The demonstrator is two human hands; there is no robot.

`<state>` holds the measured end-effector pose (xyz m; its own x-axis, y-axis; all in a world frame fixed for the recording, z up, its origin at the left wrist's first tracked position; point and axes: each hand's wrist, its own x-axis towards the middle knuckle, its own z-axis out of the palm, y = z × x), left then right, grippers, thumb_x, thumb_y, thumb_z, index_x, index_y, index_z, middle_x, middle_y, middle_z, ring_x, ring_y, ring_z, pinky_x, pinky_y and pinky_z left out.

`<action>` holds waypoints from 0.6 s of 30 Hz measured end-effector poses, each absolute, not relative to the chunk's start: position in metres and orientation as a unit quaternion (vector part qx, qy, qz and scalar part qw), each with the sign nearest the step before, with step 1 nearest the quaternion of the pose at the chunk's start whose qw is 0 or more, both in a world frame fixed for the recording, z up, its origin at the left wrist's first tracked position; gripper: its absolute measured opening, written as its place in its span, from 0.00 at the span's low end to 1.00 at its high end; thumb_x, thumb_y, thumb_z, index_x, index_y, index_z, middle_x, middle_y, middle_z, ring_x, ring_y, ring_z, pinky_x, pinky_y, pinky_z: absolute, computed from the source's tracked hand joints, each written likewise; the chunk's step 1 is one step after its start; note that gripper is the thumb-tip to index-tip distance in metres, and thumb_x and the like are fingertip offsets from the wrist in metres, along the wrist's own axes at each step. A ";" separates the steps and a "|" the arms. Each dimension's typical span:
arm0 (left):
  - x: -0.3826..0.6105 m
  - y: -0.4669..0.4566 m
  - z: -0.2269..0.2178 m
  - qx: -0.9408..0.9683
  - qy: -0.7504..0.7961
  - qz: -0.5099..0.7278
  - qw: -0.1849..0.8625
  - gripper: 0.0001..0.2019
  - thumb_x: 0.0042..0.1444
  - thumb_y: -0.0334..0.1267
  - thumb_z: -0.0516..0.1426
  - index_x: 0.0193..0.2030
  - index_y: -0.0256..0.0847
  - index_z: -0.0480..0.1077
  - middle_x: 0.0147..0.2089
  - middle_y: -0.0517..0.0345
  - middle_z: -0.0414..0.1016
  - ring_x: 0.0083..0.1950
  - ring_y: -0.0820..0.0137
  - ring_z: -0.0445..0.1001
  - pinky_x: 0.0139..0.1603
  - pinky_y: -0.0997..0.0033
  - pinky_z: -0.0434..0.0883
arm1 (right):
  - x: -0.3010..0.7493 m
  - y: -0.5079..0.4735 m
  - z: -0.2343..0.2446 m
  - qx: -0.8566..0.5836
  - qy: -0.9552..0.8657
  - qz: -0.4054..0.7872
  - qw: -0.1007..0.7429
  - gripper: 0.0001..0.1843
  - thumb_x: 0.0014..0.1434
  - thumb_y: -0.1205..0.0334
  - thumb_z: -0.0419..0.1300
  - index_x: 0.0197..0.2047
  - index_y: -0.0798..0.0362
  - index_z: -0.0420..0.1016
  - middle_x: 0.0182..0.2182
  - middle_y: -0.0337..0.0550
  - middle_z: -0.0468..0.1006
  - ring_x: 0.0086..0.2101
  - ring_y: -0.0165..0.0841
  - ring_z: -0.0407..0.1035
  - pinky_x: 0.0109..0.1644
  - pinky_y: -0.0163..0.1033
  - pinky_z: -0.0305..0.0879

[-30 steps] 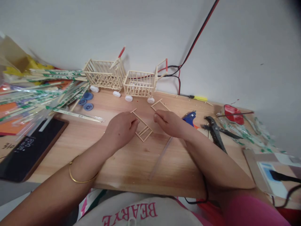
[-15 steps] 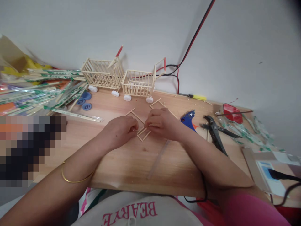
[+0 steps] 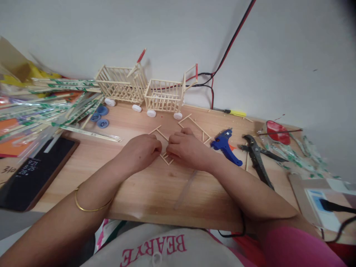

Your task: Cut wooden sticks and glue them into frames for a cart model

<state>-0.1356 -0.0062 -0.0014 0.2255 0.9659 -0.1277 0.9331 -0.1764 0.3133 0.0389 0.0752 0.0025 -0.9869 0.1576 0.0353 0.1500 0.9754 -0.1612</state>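
A small frame of thin wooden sticks [image 3: 166, 160] lies on the table between my two hands. My left hand [image 3: 141, 150] is closed at its left side, with curled fingers at one of its sticks. Over its right side my right hand [image 3: 185, 149] bends down, fingers pressed together on the sticks and hiding much of them. The exact grip points are hidden. Behind my right hand lies a second stick frame [image 3: 198, 126]. A blue glue gun [image 3: 226, 147] rests on its side to the right of that frame.
Two stick-built model carts, one larger [image 3: 121, 87] and one smaller [image 3: 164, 98], stand by the wall. Wrapped chopsticks [image 3: 55, 105], blue caps [image 3: 102, 123] and a dark tablet [image 3: 36, 174] are at left. Black-handled cutters [image 3: 257, 159] and a yellow marker [image 3: 237, 113] lie at right.
My right hand has shifted slightly left and turned further over the small frame, hiding more of it. My left hand stays nearly in place. The view has shifted slightly.
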 end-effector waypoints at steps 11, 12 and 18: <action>-0.136 -0.007 -0.002 0.770 0.617 0.049 0.159 0.10 0.52 0.31 0.51 0.32 0.40 0.75 0.33 0.54 0.74 0.37 0.67 0.72 0.38 0.70 0.65 | 0.042 0.079 0.006 -0.032 -0.996 0.081 0.004 0.10 0.62 0.67 0.51 0.34 0.53 0.73 0.35 0.43 0.71 0.39 0.34 0.59 0.43 0.43 0.43; -0.136 -0.006 -0.002 0.769 0.617 0.048 0.159 0.10 0.52 0.31 0.51 0.32 0.40 0.75 0.33 0.54 0.74 0.37 0.67 0.72 0.38 0.70 0.65 | 0.042 0.079 0.006 -0.030 -0.996 0.082 0.003 0.10 0.62 0.67 0.51 0.34 0.53 0.73 0.35 0.43 0.71 0.39 0.34 0.59 0.42 0.43 0.42; -0.135 -0.006 0.000 0.765 0.622 0.046 0.162 0.11 0.52 0.32 0.51 0.32 0.40 0.75 0.33 0.54 0.74 0.37 0.67 0.72 0.38 0.70 0.65 | 0.041 0.080 0.007 -0.023 -0.996 0.087 0.005 0.09 0.61 0.68 0.52 0.35 0.51 0.74 0.33 0.41 0.71 0.38 0.34 0.58 0.42 0.43 0.41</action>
<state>-0.1353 -0.0063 -0.0005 0.2229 0.9660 -0.1308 0.9358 -0.1744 0.3063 0.0410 0.0797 0.0067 -0.9989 0.0468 0.0062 0.0450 0.9838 -0.1736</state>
